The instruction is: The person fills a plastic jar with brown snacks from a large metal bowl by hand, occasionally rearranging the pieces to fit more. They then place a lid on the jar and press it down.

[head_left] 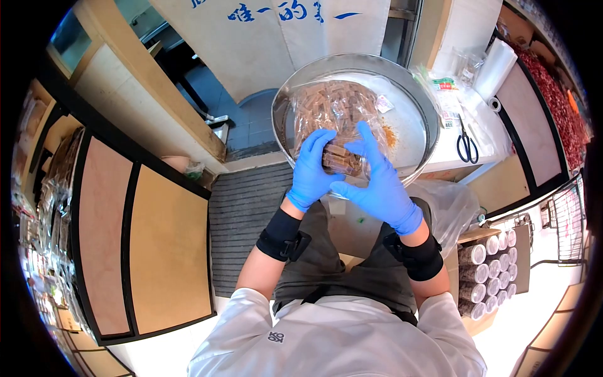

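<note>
Both my hands wear blue gloves and are at the near end of a clear plastic bag [314,103] filled with brown, strip-like pieces. A small cluster of brown pieces [341,158] sits between my palms. My left hand [312,168] curls round its left side, fingertips at the top. From the right, my right hand [381,182] grips it, its index finger stretched up along the bag and its thumb reaching toward my left hand. The bag lies in a wide round metal pan [411,141], with orange-brown crumbs [390,136] on the pan floor beside it.
Right of the pan, black-handled scissors [467,146], a printed packet [446,97] and a white plastic roll [496,68] lie on a white surface. Lidded jars [487,273] stand in rows at lower right. Cabinets [169,251] line the left; a cloth curtain [251,50] hangs ahead.
</note>
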Available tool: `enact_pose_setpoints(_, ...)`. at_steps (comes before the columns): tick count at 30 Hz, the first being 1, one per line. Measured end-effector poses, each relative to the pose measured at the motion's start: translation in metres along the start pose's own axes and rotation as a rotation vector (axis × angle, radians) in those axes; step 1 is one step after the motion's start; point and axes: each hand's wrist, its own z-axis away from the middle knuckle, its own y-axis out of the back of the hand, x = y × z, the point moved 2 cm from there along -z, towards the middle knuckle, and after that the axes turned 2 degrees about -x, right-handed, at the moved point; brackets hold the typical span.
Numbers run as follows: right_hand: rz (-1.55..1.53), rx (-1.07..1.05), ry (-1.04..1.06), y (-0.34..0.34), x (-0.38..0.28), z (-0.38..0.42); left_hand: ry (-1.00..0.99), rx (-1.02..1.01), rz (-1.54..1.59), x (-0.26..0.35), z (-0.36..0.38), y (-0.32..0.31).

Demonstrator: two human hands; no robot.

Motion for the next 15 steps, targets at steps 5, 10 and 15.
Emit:
enact_pose_setpoints(5,0.017,0.027,0.074,0.001,0.008,-0.003,-0.003,-0.02,-0.017,0.001,-0.001,0.001)
enact_pose_setpoints(10,0.074,-0.085,0.095,0.014,0.01,-0.009,0.06,-0.091,0.007,-0.001,-0.005,-0.001)
enact_pose_setpoints(15,-0.001,-0.135,0.05,0.024,0.009,-0.006,0.052,-0.098,-0.056,0.002,-0.005,0.0)
